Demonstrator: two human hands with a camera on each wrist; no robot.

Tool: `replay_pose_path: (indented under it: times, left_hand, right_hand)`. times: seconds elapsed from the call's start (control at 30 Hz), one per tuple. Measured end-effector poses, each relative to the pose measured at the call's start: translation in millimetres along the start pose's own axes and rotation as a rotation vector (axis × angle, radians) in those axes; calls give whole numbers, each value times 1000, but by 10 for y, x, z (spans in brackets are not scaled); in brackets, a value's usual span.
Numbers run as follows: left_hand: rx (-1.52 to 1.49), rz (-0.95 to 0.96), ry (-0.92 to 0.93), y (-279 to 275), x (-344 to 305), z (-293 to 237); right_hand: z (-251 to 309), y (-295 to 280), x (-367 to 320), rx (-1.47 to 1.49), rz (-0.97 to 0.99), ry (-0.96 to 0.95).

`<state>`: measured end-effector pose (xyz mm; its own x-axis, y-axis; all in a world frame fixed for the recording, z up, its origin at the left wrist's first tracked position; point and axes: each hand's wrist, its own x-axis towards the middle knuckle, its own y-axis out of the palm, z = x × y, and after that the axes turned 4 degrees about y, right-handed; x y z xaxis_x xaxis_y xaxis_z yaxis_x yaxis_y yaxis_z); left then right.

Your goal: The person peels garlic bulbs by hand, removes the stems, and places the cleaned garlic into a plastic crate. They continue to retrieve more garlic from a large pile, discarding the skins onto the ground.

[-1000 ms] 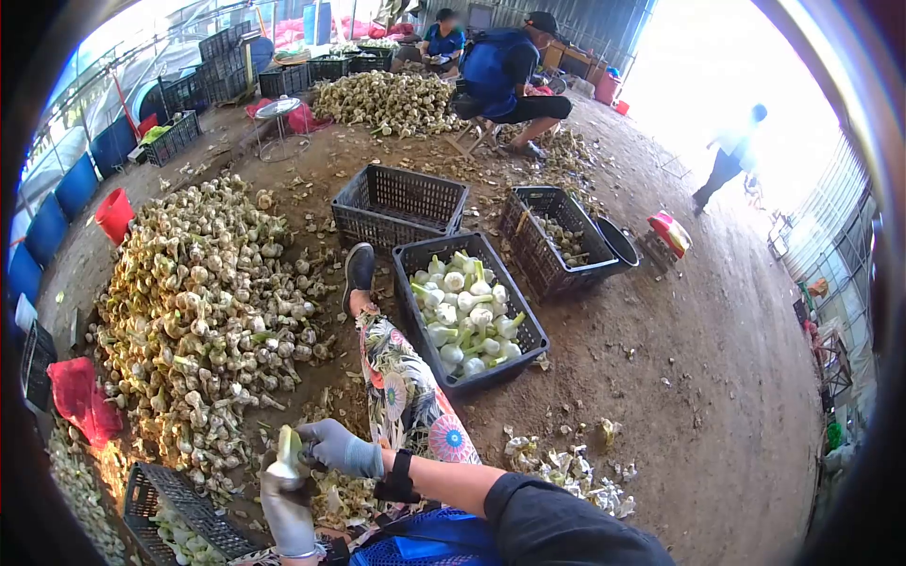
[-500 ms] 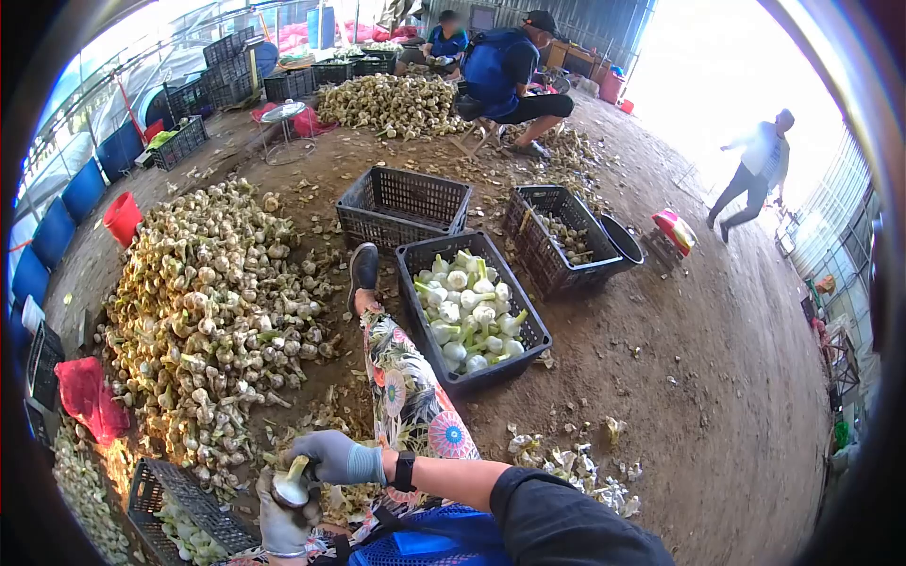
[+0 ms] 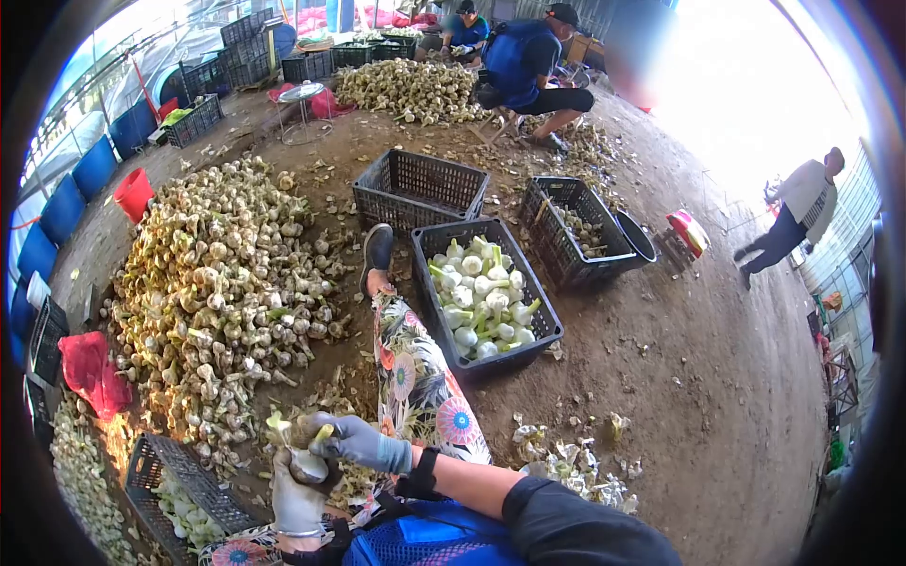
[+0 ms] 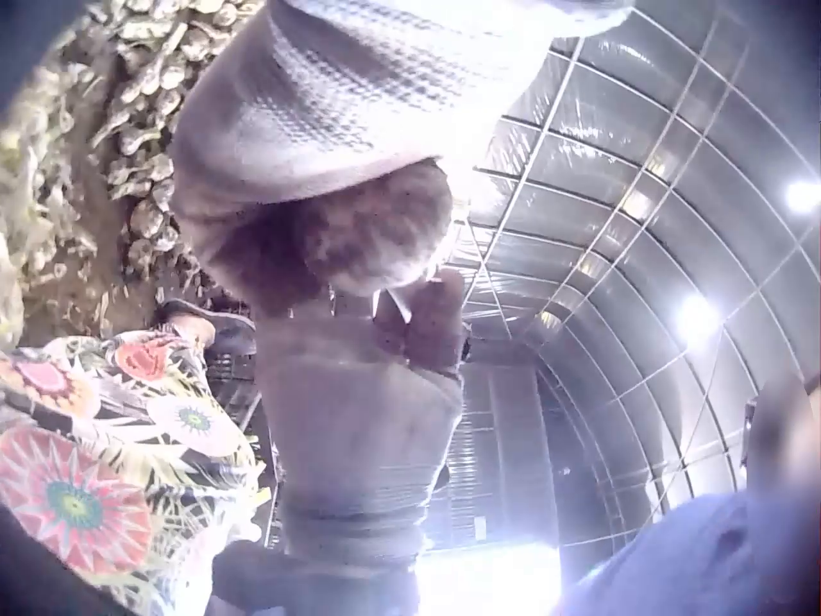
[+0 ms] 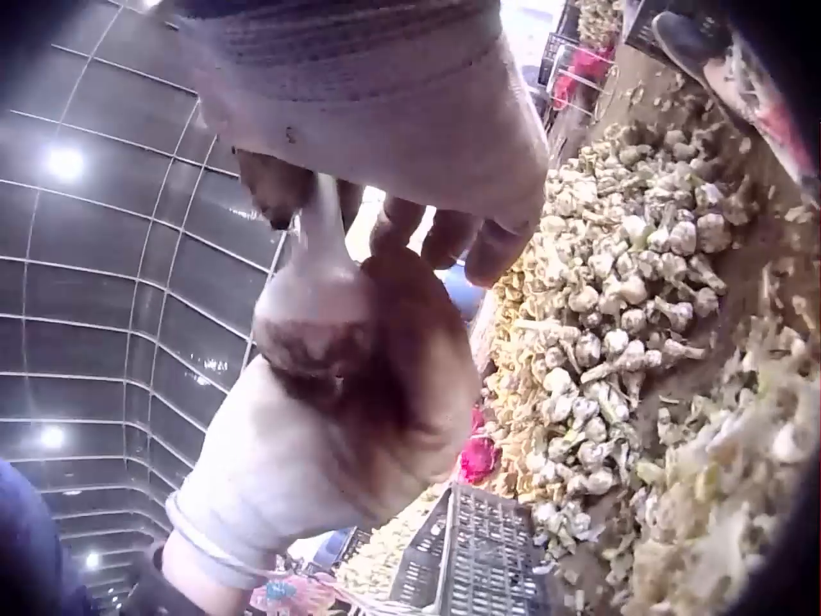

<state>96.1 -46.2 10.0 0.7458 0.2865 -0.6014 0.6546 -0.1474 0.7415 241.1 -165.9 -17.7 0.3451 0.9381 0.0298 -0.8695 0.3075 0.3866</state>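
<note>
A garlic bulb (image 3: pixel 310 465) with a white, partly peeled body sits in my gloved left hand (image 3: pixel 295 502), whose fingers curl round it from below. My right hand (image 3: pixel 363 445), in a grey glove, holds the bulb's stem end from above. In the right wrist view, the garlic's pale stem (image 5: pixel 323 231) rises between the right thumb and fingers, while the left hand (image 5: pixel 302 443) cups the root end. A loose pale-green strip of garlic skin (image 3: pixel 277 426) shows beside the right fingertips. The left wrist view shows both gloves close together, mostly hiding the bulb.
A heap of unpeeled garlic (image 3: pixel 222 283) lies at the left. Ahead, a black crate (image 3: pixel 550 351) holds peeled white bulbs, beside other crates. Peelings (image 3: pixel 576 472) litter the ground at right. Seated people (image 3: pixel 519 71) work at the back; another person (image 3: pixel 797 212) walks at the right.
The right hand has moved over the bulb and a strip of skin now stands out beside it. The left hand still holds the garlic. The walking person has come nearer on the right.
</note>
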Motion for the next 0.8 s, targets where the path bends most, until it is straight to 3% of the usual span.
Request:
replay_pose_path:
  times: [0.07,0.1,0.13,0.17,0.2,0.23,0.27,0.3,0.33,0.37,0.4,0.43,0.53,0.6,0.67,0.73,0.8]
  left_hand:
    - [380,81,454,4,9,50]
    - [434,152,556,167,-82,-11]
    - [461,52,681,131,-122,-19]
    - [629,-36,761,157,-184,-28]
    - [799,-148,839,199,-278,-36]
    - [928,-168,962,213,-391,-22]
    - [1336,-307,1109,31,-506,-22]
    - [1293,-213,1191,-63,-578,-30]
    - [1247,-103,1273,-53,-595,-67]
    - [1073,-133,1095,73,-675,-134]
    - [889,-145,929,187,-733,-223]
    - [1398,-175,1070,12,-666,-363]
    - [1785,-97,1051,-75,-492,-316]
    - [1713,-8,1190,67,-390,-255]
    - [1598,63,1150,235,-305,-182]
    - [1587,153,1100,237,-161,-123]
    - [1558,213,1011,321,-124,3]
  right_hand:
    - [-110,61,69,70,-104,171]
    - [-49,134,118,44,-176,6]
    - [44,128,21,-40,-287,2]
    - [165,114,5,119,-362,136]
    - [-5,-34,63,-38,-549,232]
    - [-80,-92,47,-233,-585,-31]
    - [-565,-392,185,174,-685,109]
    - [-566,-446,115,113,-566,-94]
    - [-507,-639,133,590,-630,237]
    - [-593,-763,85,640,-540,133]
    - [-476,-706,122,768,-610,158]
    - [-430,-678,109,734,-605,177]
    - [-224,-360,128,711,-618,220]
    - [-125,-187,111,-22,-554,262]
    - [-14,25,117,-145,-606,347]
    - [-411,-4,109,-329,-657,50]
    - [-388,-96,54,-95,-753,103]
